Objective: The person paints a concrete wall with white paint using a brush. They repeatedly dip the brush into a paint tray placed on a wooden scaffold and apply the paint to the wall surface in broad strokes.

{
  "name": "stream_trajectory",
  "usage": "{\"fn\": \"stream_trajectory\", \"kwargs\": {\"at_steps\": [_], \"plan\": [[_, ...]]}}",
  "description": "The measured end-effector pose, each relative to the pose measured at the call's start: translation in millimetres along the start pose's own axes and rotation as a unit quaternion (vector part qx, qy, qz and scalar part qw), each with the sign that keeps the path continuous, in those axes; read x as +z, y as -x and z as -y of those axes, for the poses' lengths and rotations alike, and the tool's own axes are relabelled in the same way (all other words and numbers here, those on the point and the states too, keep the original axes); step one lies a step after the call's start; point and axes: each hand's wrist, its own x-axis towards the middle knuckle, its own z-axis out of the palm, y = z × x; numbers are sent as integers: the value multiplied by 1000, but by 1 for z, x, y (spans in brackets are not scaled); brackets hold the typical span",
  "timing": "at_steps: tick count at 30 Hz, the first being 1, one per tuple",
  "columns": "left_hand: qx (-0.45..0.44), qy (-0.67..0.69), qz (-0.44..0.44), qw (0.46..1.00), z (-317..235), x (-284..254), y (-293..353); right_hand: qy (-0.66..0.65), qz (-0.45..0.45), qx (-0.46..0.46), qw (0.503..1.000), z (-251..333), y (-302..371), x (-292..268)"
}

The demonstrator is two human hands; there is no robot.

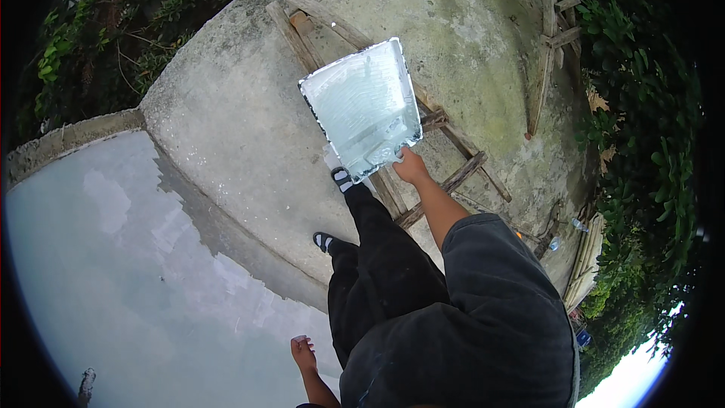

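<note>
With our right hand we grip a paint tray by its near edge, close to its near right corner, the fingers closed on the rim. The tray stretches forward and mostly to the left of that hand; its inside is coated with pale blue-white paint, and smears of paint cover the rim. Behind it a wooden ladder lies on the concrete floor, slanting from the floor's far edge toward our right side; we cannot tell whether tray and ladder touch.

Our left hand is well apart from the tray, low in front of the wall along the floor's left edge. Its fingers are partly curled; we cannot tell whether they hold anything. The wall is pale blue-grey, with a ragged border to a darker grey strip beside the floor. Near the floor's right edge stands a wooden frame.
</note>
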Motion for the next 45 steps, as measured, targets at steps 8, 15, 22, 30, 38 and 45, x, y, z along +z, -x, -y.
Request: {"fn": "stream_trajectory", "kwargs": {"at_steps": [8,15,22,30,38,45], "plan": [[1,-5,0,1000,-7,-1,0,-1,-27,15,1000,-7,-4,-2],[3,1,3,1000,2,-1,-4,11,32,-62,997,6,4,20],[0,14,-1,1000,5,0,0,-19,-47,56,997,13,-2,21],[3,31,2,1000,17,7,2,-11,-62,46,997,27,2,36],[29,61,-8,998,28,7,3,-2,-37,4,999,25,5,9],[70,121,-26,990,59,4,1,-109,-86,-61,989,15,30,-18]]}}
